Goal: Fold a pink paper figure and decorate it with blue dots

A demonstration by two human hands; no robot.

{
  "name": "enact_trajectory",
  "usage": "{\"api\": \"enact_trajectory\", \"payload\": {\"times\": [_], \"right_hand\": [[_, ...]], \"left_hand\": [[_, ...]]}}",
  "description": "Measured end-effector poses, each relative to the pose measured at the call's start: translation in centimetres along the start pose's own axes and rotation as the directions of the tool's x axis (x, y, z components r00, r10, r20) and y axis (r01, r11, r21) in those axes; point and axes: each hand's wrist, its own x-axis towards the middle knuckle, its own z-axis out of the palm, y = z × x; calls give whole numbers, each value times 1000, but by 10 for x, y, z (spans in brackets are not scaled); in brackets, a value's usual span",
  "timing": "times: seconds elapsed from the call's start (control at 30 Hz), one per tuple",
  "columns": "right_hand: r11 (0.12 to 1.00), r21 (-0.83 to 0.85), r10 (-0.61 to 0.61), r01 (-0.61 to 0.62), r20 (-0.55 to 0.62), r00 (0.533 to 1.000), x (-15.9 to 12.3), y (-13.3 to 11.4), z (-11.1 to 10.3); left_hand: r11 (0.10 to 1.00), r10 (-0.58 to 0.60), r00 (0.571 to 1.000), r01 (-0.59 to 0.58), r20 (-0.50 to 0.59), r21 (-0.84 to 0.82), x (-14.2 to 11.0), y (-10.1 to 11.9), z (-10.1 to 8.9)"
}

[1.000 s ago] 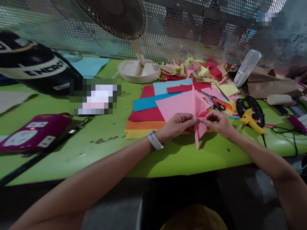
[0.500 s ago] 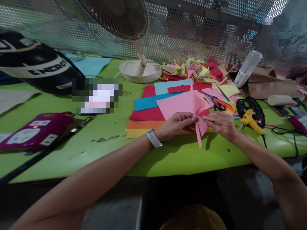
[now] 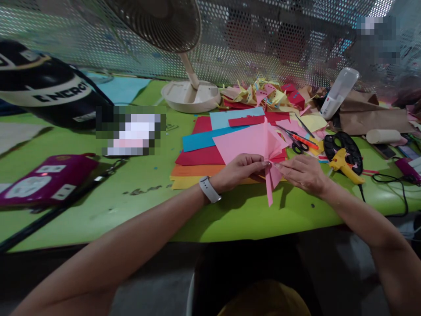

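A pink paper sheet (image 3: 250,141), creased along a raised middle fold, lies on a stack of coloured paper (image 3: 200,158) on the green table (image 3: 138,206). My left hand (image 3: 241,170), with a white watch on its wrist, pinches the fold from the left. From the right, my right hand (image 3: 302,173) presses its fingers against the same fold. The paper's pointed tip hangs down between the two hands toward the table's near edge.
Scissors (image 3: 297,142), a yellow glue gun (image 3: 345,164) with a black cable and a black palette (image 3: 342,147) lie to the right. A fan base (image 3: 190,94), folded paper scraps (image 3: 263,94) and a white bottle (image 3: 338,92) stand behind. A magenta power strip (image 3: 42,180) and black bag (image 3: 46,92) are left.
Both hands stay on the pink fold. My right hand's fingers have flattened and slid along the crease, and the paper's tip has swung slightly.
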Motion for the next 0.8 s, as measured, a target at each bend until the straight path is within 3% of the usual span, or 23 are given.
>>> {"api": "enact_trajectory", "payload": {"times": [0.2, 0.4, 0.8], "right_hand": [[994, 89, 51, -70, 204, 978, -7, 0, 0], [999, -8, -32, 33, 162, 986, -9, 0, 4], [995, 102, -11, -17, 267, 964, -11, -1, 3]], "left_hand": [[1000, 0, 1000, 0, 0, 30, 2, -1, -2], [1000, 5, 1000, -4, -23, 12, 1, -1, -1], [999, -7, 998, 9, -56, 47, 1, -3, 3]]}}
